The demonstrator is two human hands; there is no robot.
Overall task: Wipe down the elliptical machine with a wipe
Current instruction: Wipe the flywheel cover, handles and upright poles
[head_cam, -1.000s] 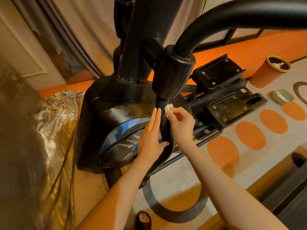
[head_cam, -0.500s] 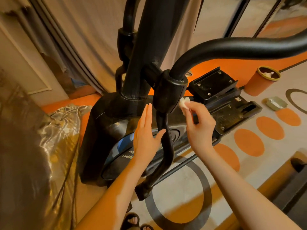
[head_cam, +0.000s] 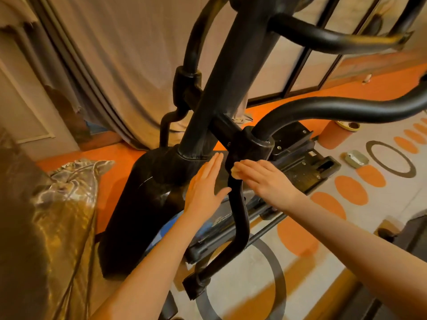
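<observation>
The black elliptical machine [head_cam: 147, 204] fills the middle of the view, with its upright post, curved handlebars and a swinging arm bar [head_cam: 240, 215] running down toward me. My right hand [head_cam: 265, 181] presses a small white wipe [head_cam: 235, 173] against the top of that bar, just under the black pivot joint [head_cam: 251, 146]. Only a bit of the wipe shows under my fingertips. My left hand [head_cam: 203, 188] is flat with straight fingers, its thumb resting against the left side of the same bar.
An orange bin [head_cam: 335, 135] and a small grey dish [head_cam: 357, 159] stand on the patterned rug [head_cam: 351, 190] at right. The black foot pedals [head_cam: 307, 167] lie behind my right hand. A shiny golden fabric heap [head_cam: 57, 215] sits at left, curtains behind.
The view has tilted upward, showing more of the post and handlebars. My right hand went from pinching the wipe at the joint to pressing it on the bar's top. My left hand kept steadying the bar.
</observation>
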